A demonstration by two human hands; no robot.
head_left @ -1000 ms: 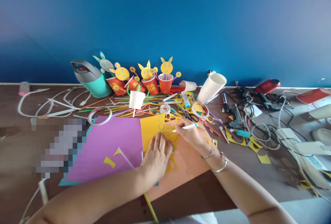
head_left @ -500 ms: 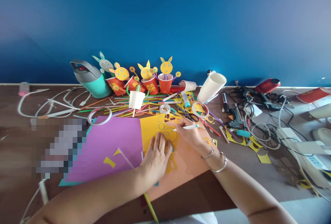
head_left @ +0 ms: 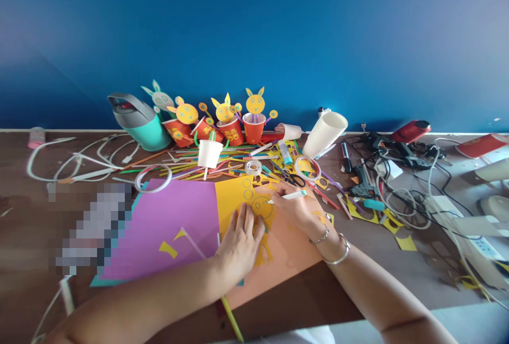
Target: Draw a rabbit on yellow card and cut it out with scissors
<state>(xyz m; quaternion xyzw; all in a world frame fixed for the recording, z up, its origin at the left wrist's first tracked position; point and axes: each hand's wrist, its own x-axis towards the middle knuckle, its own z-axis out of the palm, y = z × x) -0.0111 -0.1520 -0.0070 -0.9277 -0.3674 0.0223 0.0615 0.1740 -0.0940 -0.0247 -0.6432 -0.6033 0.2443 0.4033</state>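
Note:
My left hand point(head_left: 240, 238) lies flat with fingers spread on a yellow sheet of paper point(head_left: 228, 195). In my right hand point(head_left: 292, 206) is a white marker point(head_left: 293, 195), its tip close to a drawn circle point(head_left: 261, 207) on the yellow sheet. Inside that circle are small curved marks, and two smaller drawn circles sit above it. Under my right wrist spreads an orange sheet point(head_left: 286, 264). To the left lies a purple sheet point(head_left: 175, 211) with two yellow scraps point(head_left: 168, 249) and a pale straw on it.
Paper-cup rabbit figures point(head_left: 254, 116) stand along the wall beside a teal kettle-shaped jug point(head_left: 143, 126). Stacked white cups point(head_left: 325, 134), scissors point(head_left: 294, 178), tape rolls point(head_left: 253, 167) and many straws lie behind the sheets. Glue guns point(head_left: 362, 182) and tangled cables fill the right side.
The marker's tip has shifted slightly within the drawn circle, and a curved mark on its right side now shows. My left hand stays in place.

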